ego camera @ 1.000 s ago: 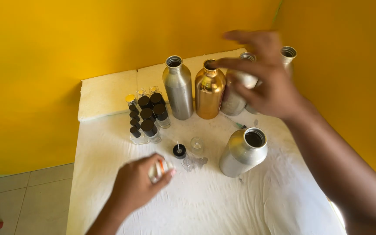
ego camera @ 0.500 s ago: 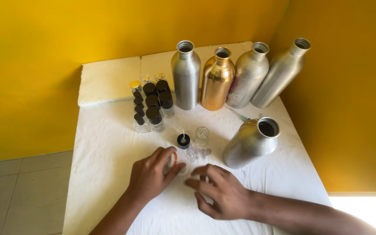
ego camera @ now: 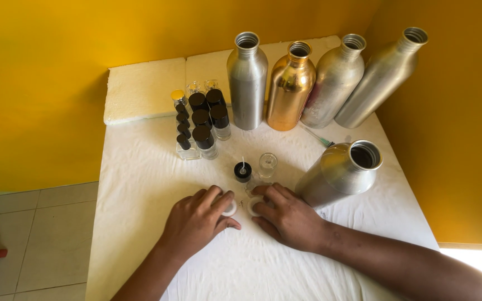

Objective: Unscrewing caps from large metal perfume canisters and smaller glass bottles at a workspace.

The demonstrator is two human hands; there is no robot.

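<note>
Left hand (ego camera: pixel 196 220) and right hand (ego camera: pixel 285 214) each pinch a small white cap (ego camera: pixel 230 208) on the white-clothed worktop (ego camera: pixel 140 184) just before the open small vial (ego camera: pixel 267 163); fitting a cap looks in hand, needing careful alignment over that narrow mouth.

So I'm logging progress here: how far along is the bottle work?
Done: several small black-capped glass vials stand grouped near the tall metal bottles. In hand: left hand and right hand each rest on a small white round piece. Left: one small clear glass vial stands uncapped, with a loose black cap beside it.
</note>
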